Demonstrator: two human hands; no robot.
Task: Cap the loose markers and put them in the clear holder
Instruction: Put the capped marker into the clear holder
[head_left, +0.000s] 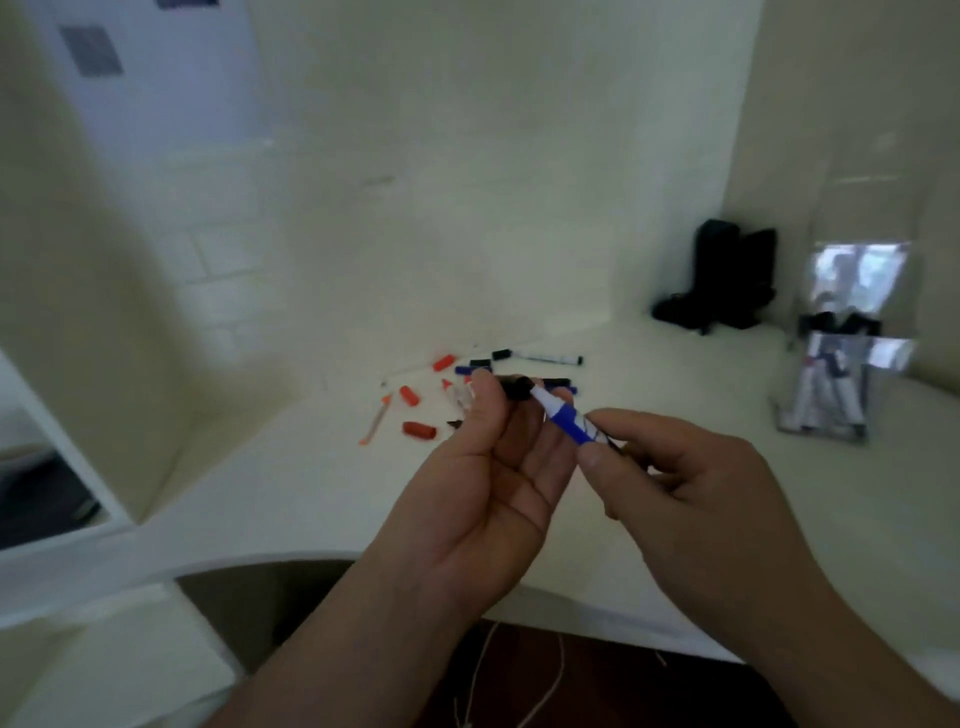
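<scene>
My right hand (691, 478) pinches a blue and white marker (563, 415) by its barrel, the tip end pointing up and left. My left hand (493, 467) holds a black cap (517, 388) at its fingertips, right at the marker's tip. Behind my hands, loose markers and caps lie scattered on the white desk (322, 483): red caps (418, 429), an orange marker (376, 421), and a black-capped marker (540, 357). The clear holder (831, 384) stands at the right with several markers inside.
A black object (727, 280) sits in the desk's back right corner. White walls enclose the desk on the left, back and right. The desk's curved front edge runs below my wrists, with thin cords (483, 670) hanging under it.
</scene>
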